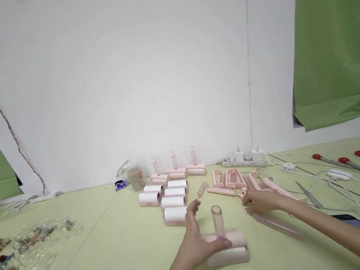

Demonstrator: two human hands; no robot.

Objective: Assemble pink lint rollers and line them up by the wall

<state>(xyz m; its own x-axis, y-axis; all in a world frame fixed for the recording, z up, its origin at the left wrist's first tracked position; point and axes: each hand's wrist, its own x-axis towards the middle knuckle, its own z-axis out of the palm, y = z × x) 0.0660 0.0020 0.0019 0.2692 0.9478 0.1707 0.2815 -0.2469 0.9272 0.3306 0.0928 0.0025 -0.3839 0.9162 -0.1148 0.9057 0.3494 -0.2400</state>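
Note:
A pink lint roller [229, 256] with a white paper roll lies in front of me, its clear pink tube handle [218, 222] standing upright. Beside it is my left hand [197, 240], fingers spread and raised, with the thumb lying across the roller near the handle's base. Farther right, my right hand [262, 200] reaches palm down, its fingertips closed on a small pink ring-shaped piece [247, 210]; the fingers partly hide it. A long translucent pink tube [278, 226] lies below that hand. Loose pink roller covers [233, 179] are heaped just beyond it.
White paper rolls [175, 215] stand in rows left of centre. Behind them are several pink rollers with upright handles [193, 155]. Clear round pieces [32, 245] spread at left. At right lie cables [339, 174], a pointed blade [308, 196], red-handled tools [343, 161] and a dark tablet [358, 222].

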